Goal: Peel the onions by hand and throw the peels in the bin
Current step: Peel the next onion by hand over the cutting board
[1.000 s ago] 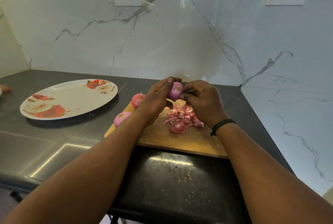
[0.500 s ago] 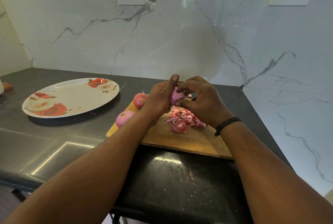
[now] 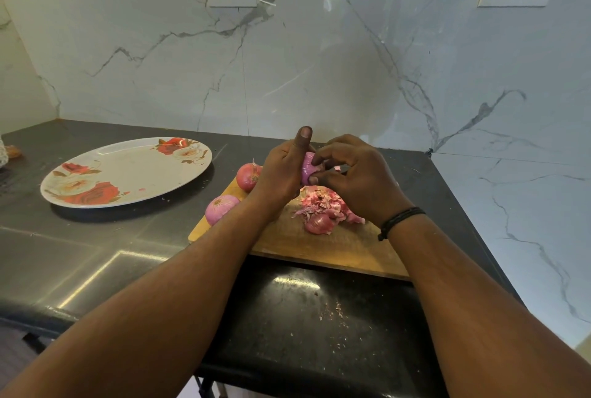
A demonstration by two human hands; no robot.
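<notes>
Above the far part of the wooden cutting board (image 3: 335, 247), a small purple onion (image 3: 307, 169) is being held off the surface between two hands. The left hand (image 3: 284, 173) is wrapping its fingers round the onion's left side with the thumb sticking straight up, while the right hand (image 3: 355, 173) is curling in from the right, its thumb and fingertips pinching at the onion's skin. Directly beneath, a heap of pink peels (image 3: 326, 209) is lying on the board, and two more onions are waiting at the board's left end: a reddish one (image 3: 249, 175) farther away and a paler one (image 3: 219, 207) nearer, close to the board's edge. Left of the board, a floral plate (image 3: 128, 170) is sitting on the dark counter (image 3: 96, 253); small flecks are scattered on the counter near the person. No bin is visible, so the peels look likely to need a carry out of view. The main risks, as I judge them: the smooth bulb may be slipping from the left hand if the right pulls hard on a stubborn layer; thin skin may be tearing into scraps that are drifting off the board; the nearer onion may be rolling off the edge if an arm nudges it; and loose peels may be dropping during any carry.
</notes>
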